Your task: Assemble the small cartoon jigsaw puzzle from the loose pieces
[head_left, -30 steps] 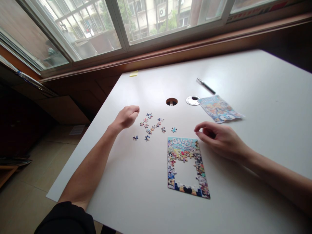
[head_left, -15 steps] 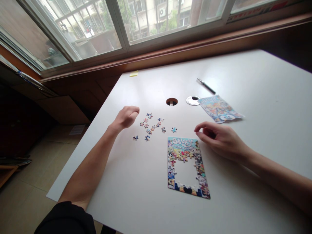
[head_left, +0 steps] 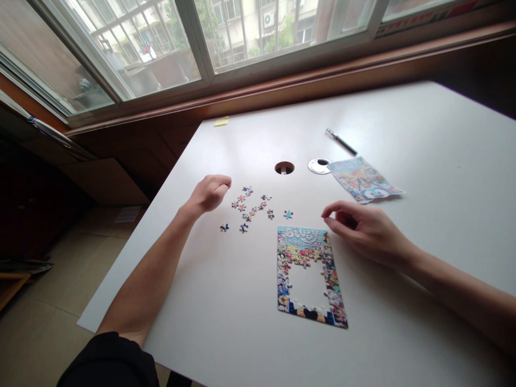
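My left hand (head_left: pixel 209 192) rests closed in a fist on the table, just left of a loose group of small jigsaw pieces (head_left: pixel 250 214). What the fist holds, if anything, is hidden. To the right, my right hand (head_left: pixel 360 228) lies with its fingers curled and thumb and forefinger tips together; nothing shows between them. Between the hands and nearer to me lies a partly filled jigsaw puzzle (head_left: pixel 335 279) with a colourful border and a bare white middle. A single blue piece (head_left: pixel 288 214) lies just above its top edge.
A crumpled printed sheet (head_left: pixel 363 178) lies beyond my right hand, with a black pen (head_left: pixel 342 142) behind it. A round hole (head_left: pixel 284 169) and a metal ring cover (head_left: pixel 318 166) are in the white table (head_left: pixel 226 322). A yellow sticker (head_left: pixel 221 122) marks the far edge below a window.
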`<action>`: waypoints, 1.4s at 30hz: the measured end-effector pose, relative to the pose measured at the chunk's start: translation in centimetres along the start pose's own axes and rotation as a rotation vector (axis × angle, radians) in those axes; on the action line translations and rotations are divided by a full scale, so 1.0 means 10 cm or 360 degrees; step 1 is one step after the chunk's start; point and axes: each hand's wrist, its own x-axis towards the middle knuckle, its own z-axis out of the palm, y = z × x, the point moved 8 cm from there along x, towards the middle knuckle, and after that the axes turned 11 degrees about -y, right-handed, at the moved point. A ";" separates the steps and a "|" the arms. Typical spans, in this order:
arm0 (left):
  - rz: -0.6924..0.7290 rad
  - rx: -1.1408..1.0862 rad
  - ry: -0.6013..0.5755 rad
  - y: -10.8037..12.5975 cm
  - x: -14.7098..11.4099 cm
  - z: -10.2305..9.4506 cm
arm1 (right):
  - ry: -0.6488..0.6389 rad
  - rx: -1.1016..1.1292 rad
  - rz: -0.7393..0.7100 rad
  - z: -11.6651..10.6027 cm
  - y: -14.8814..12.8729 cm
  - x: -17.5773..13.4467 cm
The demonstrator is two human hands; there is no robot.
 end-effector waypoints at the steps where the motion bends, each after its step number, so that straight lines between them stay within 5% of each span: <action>1: 0.0004 0.0002 0.0000 0.00 0.00 0.00 | -0.0001 0.0001 0.0001 0.00 0.00 0.00; 42: -0.0026 -0.0032 0.0011 -0.03 0.00 -0.01 | 0.0000 -0.0008 -0.0002 0.01 0.03 0.01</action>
